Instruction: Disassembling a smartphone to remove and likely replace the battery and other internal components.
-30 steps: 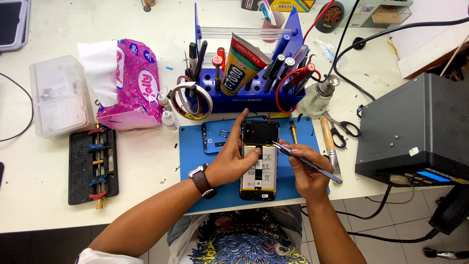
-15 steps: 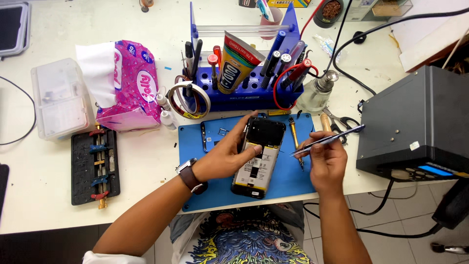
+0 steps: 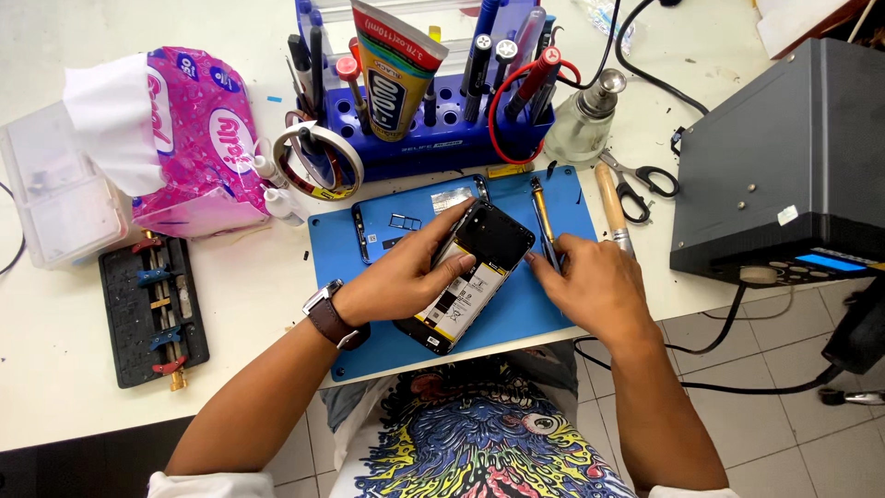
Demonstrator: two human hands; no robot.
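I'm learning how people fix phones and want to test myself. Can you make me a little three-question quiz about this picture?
1. True or false: the opened phone lies on a blue mat.
2. Which hand rests on top of the phone? A) left hand B) right hand
3. Fill in: the scissors lie between the mat and the dark grey ____.

Key
1. True.
2. A. The left hand, with a wristwatch, covers the phone; the right hand touches its edge, beside the tweezers.
3. Box.

right hand point(image 3: 595, 286) lowered beside opened phone point(image 3: 470, 277), tweezers no longer raised
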